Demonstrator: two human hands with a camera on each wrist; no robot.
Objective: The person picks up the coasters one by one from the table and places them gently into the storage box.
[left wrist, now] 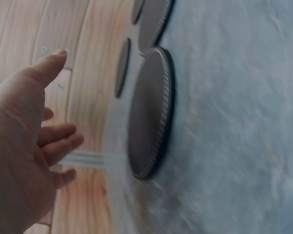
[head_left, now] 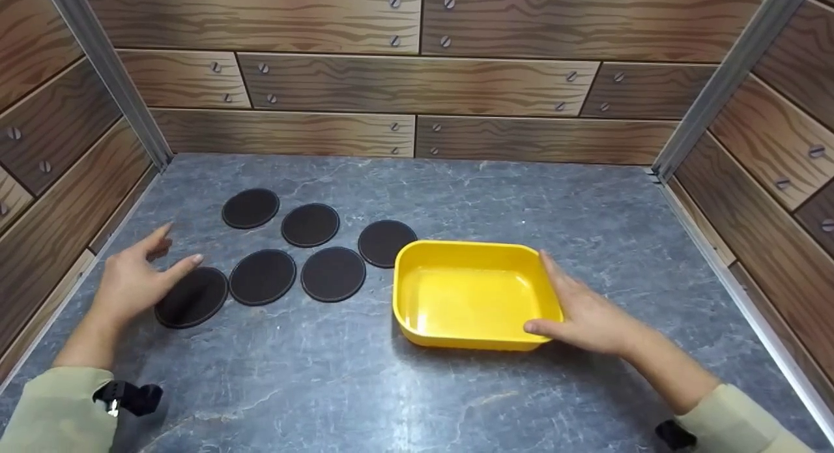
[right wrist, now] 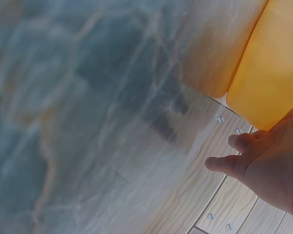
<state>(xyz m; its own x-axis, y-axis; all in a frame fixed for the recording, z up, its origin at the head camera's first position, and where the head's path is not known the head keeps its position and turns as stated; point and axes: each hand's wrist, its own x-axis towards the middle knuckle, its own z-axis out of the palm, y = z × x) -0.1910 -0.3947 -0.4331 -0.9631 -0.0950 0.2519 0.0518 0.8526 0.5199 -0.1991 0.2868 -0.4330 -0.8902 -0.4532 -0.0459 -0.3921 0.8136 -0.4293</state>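
Observation:
Several round black coasters with stitched edges lie flat on the table in two loose rows. My left hand hovers by the nearest-left coaster, thumb and fingers spread apart with nothing between them. In the left wrist view, a gap separates the hand from that coaster. A yellow rectangular container has nothing inside. My right hand holds its right end, thumb over the rim and fingers along the outer side. The right wrist view shows only part of the container beside the hand.
The marbled grey table is enclosed by wood-patterned walls at the back and both sides. Metal posts stand at the back corners. One coaster lies close behind the container's left corner.

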